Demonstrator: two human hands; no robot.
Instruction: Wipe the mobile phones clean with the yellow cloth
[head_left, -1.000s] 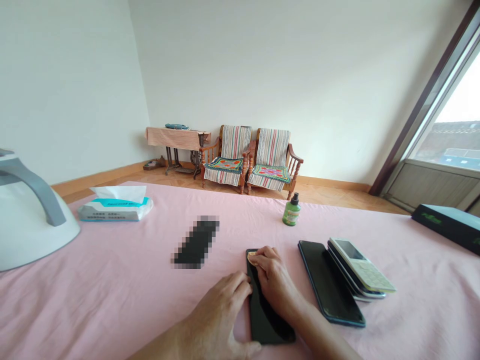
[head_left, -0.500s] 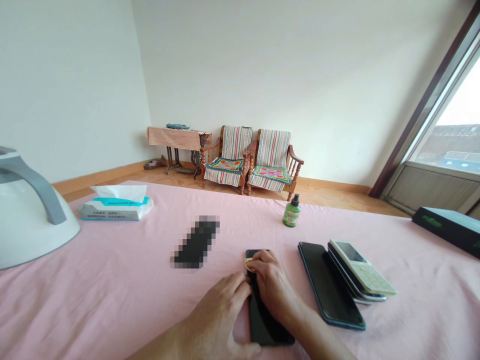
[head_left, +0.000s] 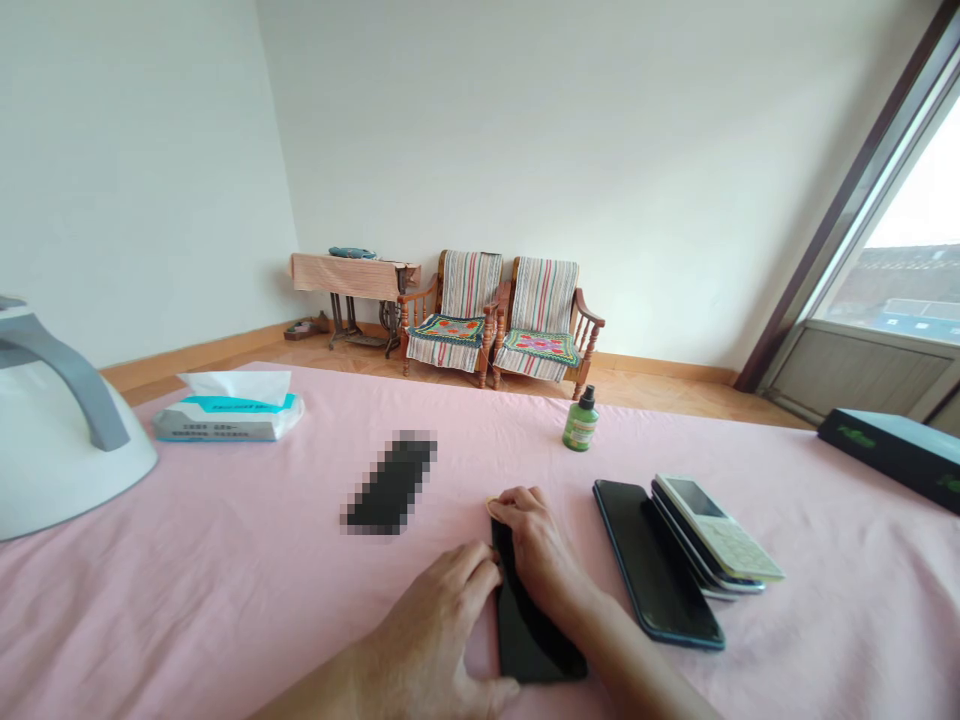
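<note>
A black phone [head_left: 529, 635] lies flat on the pink cloth [head_left: 285, 590] in front of me. My left hand [head_left: 450, 610] holds its left edge, with the fingers near the upper side and the thumb at the bottom corner. My right hand [head_left: 532, 530] is closed over the phone's top end, pressing a small yellowish piece [head_left: 492, 508] at the top left corner; most of that piece is hidden. Right of my hands lies a dark blue-edged phone [head_left: 660, 570], beside a small stack of phones with a white keypad phone [head_left: 716, 525] on top.
A blurred-out dark object [head_left: 394, 485] lies left of my hands. Farther back are a green spray bottle [head_left: 580, 424] and a tissue pack [head_left: 225, 418]. A white kettle [head_left: 67, 450] stands at the left edge, a black box [head_left: 892, 455] at the right.
My right hand has moved up slightly with the yellowish piece, from just below the phone's top edge to its top left corner. My left hand stays at the phone's edge.
</note>
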